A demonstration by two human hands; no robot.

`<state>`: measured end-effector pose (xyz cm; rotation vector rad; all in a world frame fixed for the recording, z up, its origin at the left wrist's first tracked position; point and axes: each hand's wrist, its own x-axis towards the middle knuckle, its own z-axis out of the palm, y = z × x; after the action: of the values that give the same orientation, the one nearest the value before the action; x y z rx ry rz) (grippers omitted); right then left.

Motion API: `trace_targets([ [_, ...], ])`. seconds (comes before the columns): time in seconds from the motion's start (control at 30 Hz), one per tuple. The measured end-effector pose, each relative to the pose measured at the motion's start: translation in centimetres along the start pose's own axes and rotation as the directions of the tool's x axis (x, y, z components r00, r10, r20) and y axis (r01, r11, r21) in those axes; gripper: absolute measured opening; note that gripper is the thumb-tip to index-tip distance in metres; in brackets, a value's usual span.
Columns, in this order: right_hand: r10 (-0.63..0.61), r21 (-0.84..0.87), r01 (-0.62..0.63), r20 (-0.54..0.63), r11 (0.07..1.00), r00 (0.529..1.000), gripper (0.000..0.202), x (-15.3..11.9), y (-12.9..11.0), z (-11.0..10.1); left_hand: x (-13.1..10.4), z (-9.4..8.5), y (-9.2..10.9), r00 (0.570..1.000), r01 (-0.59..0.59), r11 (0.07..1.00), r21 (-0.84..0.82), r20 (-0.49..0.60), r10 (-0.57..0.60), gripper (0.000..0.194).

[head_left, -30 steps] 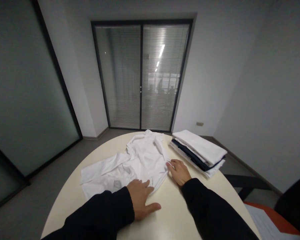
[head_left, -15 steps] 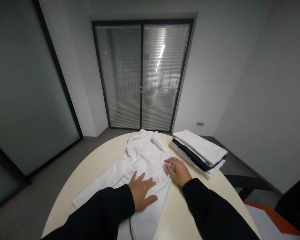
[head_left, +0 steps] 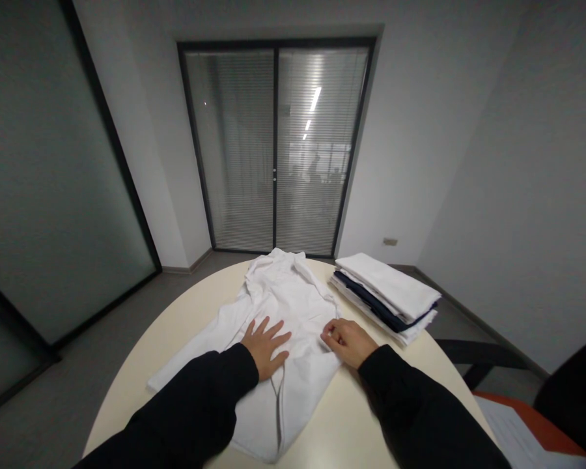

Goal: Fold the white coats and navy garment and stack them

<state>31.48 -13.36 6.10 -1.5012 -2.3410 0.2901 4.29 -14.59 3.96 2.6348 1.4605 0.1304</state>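
Note:
A white garment, wrinkled in places, is spread over the round cream table. My left hand lies flat on its middle with fingers spread. At the garment's right edge, my right hand pinches the white cloth between thumb and fingers. One sleeve reaches toward the lower left, partly under my left forearm. Beyond my right hand sits a stack of folded clothes, white on top with a dark blue layer between white ones.
A dark chair stands past the table's right edge. At the lower right are white papers and something orange-red. Glass doors with blinds are behind the table.
My left hand has moved up and slightly left on the garment. My right hand has closed on the right edge. The garment's lower part has shifted up, showing its hem.

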Motion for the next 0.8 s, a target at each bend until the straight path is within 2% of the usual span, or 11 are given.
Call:
trace_targets([
  [0.17,0.112,-0.08,-0.107,0.051,0.991,0.992,0.052,-0.5,-1.1,-1.1,-0.1,-0.1,0.4,0.999,0.018,0.999,0.031,0.034,-0.019,0.068],
  [0.33,0.155,-0.115,-0.139,0.14,0.984,0.978,0.049,-1.1,-1.9,-0.7,-0.9,-1.1,2.0,0.991,0.029,0.999,0.027,0.126,-0.033,0.072],
  [0.47,0.187,-0.075,-0.172,0.322,0.982,0.928,0.09,-1.4,-1.0,-0.6,-2.0,-1.6,3.1,0.985,-0.01,1.0,-0.023,0.173,0.014,0.079],
  [0.53,0.213,-0.034,-0.219,0.413,0.975,0.885,0.099,-1.4,-0.3,-0.9,-2.3,-1.4,3.2,0.983,-0.037,0.997,-0.068,0.178,0.048,0.08],
  [0.67,0.2,0.006,-0.234,0.495,0.972,0.846,0.114,-1.6,1.4,-1.0,-1.9,-0.8,2.4,0.983,-0.081,0.985,-0.155,0.15,0.104,0.079],
  [0.73,0.161,-0.024,-0.174,0.509,0.985,0.846,0.123,-1.8,2.6,-0.4,-1.4,-0.8,1.5,0.993,-0.038,0.991,-0.126,0.104,0.052,0.074],
  [0.8,0.129,-0.061,-0.114,0.496,0.992,0.859,0.127,-2.0,3.8,0.7,-0.8,-1.0,0.2,0.997,0.066,0.996,-0.054,0.054,-0.063,0.069],
])
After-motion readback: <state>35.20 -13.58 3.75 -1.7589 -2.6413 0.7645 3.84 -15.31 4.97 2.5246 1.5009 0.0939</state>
